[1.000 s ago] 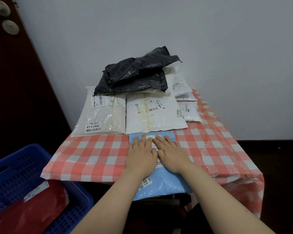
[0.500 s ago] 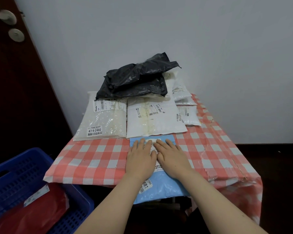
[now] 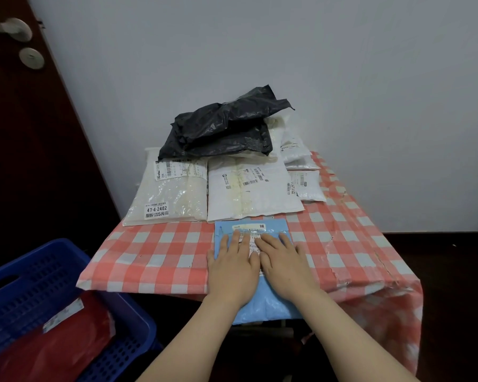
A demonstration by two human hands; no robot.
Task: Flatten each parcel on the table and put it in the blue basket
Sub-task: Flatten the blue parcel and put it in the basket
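Head view, looking down along both forearms.

Presses the left hand (image 3: 232, 267) palm-down on the light-blue parcel (image 3: 268, 304), fingers straight and close together, curled round nothing. Presses the right hand (image 3: 283, 267) in the same manner just beside it, the two hands almost touching at their inner edges, with the fingertips of both reaching onto the parcel's white label. No pinch or clasp by either hand, only flat pressure from above.

Light-blue parcel at the near edge of the table (image 3: 351, 244), on the red-and-white checked cloth (image 3: 155, 255). Far end flat on the cloth, just in front of the white parcels (image 3: 251, 191). Near end hanging over the edge toward the person.

Counted on the table:
- One light-blue parcel, under the hands.
- Two large white parcels side by side behind it, the left one labelled 47-4-2402.
- Three smaller white ones stacked at the right rear.
- More white showing beneath the black parcel (image 3: 221, 128), number not to be told.
- Black parcel crumpled on top of the rear pile. Whether one bag or two, cannot tell.

Counted off the table:
- One blue basket (image 3: 39, 271), lower left, beside and below the table's near-left corner.
- One red parcel (image 3: 53, 348) inside it, bearing a white label.

Behind all this, one pale wall (image 3: 260, 51). At the left, one dark door (image 3: 20, 133) with a metal handle.
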